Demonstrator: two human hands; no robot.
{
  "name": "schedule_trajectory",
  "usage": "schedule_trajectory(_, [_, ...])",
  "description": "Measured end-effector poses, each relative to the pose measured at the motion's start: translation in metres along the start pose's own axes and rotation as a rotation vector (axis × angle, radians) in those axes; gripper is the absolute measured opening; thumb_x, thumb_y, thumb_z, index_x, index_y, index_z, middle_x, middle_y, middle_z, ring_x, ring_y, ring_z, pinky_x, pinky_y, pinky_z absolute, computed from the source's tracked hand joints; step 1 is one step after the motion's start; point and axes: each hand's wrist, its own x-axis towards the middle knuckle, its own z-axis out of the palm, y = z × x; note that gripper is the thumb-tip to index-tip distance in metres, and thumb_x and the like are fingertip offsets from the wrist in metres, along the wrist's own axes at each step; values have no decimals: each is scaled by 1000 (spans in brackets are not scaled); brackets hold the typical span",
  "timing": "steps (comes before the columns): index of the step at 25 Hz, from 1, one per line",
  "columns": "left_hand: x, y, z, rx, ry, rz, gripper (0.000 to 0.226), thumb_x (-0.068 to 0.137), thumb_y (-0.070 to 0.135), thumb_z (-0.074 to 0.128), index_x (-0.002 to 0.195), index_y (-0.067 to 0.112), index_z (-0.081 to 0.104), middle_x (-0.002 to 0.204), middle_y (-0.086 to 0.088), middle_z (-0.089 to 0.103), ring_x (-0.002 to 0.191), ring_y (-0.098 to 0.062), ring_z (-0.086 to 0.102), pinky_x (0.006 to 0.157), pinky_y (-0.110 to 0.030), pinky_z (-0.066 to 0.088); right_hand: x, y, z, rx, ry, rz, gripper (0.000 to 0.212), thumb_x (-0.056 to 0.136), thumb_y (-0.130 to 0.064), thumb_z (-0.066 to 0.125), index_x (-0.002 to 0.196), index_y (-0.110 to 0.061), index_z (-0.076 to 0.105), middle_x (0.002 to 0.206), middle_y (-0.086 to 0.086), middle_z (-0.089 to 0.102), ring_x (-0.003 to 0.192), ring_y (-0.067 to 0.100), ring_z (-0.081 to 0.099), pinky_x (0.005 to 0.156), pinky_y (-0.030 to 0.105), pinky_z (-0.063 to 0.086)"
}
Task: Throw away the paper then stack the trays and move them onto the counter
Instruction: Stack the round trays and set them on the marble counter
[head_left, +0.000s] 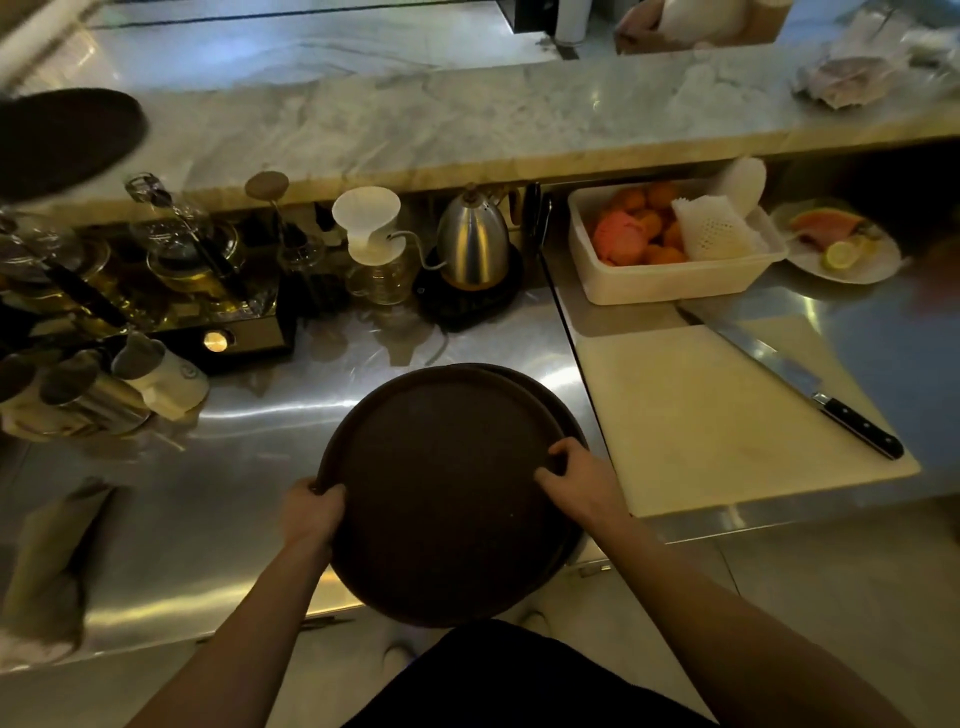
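Note:
Two round dark brown trays (447, 493) lie stacked, the upper one shifted slightly left so the lower tray's rim (545, 387) shows at the upper right. The stack overhangs the near edge of the steel worktop (249, 467). My left hand (311, 514) grips the stack's left rim. My right hand (576, 478) grips its right rim, fingers curled over the edge. A third dark tray (67, 140) lies on the marble counter (467, 124) at the far left. Crumpled paper (852, 78) lies on the counter's far right.
Behind the trays stand a steel kettle (472, 239), a white dripper on a glass server (369, 234) and glassware (171, 244). Cups (130, 384) are at the left. At the right are a cutting board (717, 415) with a knife (810, 384), a fruit tub (670, 244) and a plate (841, 244).

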Motion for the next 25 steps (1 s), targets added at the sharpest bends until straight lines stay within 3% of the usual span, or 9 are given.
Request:
schedule_trajectory(4, [5,2,0,-2,-43,44,30,85,9,58,113,-2,61,92,-18,64,84,-32,61,65,-38,48,-2,-1,1,-3,20,15,42,85,-31,63,120,-13,50,98,3,57,82,16,55,70,26,42])
schedule_trajectory(11, [6,3,0,51,-87,65,36,88,12,59,122,2,54,107,-18,60,94,-32,59,73,-39,48,3,6,8,-43,35,41,47,82,-36,64,120,-14,50,101,4,59,85,17,56,71,28,44])
schedule_trajectory(16, [3,7,11,58,-123,59,39,87,12,60,123,-1,53,111,-20,59,98,-34,59,75,-40,50,4,14,6,-32,88,68,45,76,-38,61,114,-16,52,102,5,62,89,22,61,79,40,54])
schedule_trajectory(19, [1,10,14,71,-135,52,41,87,13,61,125,1,49,115,-20,56,102,-36,57,78,-42,52,5,18,8,-49,127,63,42,77,-33,60,113,-13,54,97,6,64,86,23,62,77,39,54])
schedule_trajectory(22, [2,9,14,101,-153,37,44,88,15,61,127,2,46,117,-20,55,105,-36,57,81,-44,52,6,21,10,-40,181,59,37,80,-26,62,113,-11,55,90,2,60,80,19,59,71,29,47])
schedule_trajectory(25, [3,9,16,120,-169,38,43,87,17,62,126,3,47,117,-18,56,104,-34,57,81,-44,52,3,23,10,-27,223,48,38,81,-23,62,116,-8,56,100,9,64,86,22,60,75,31,48])
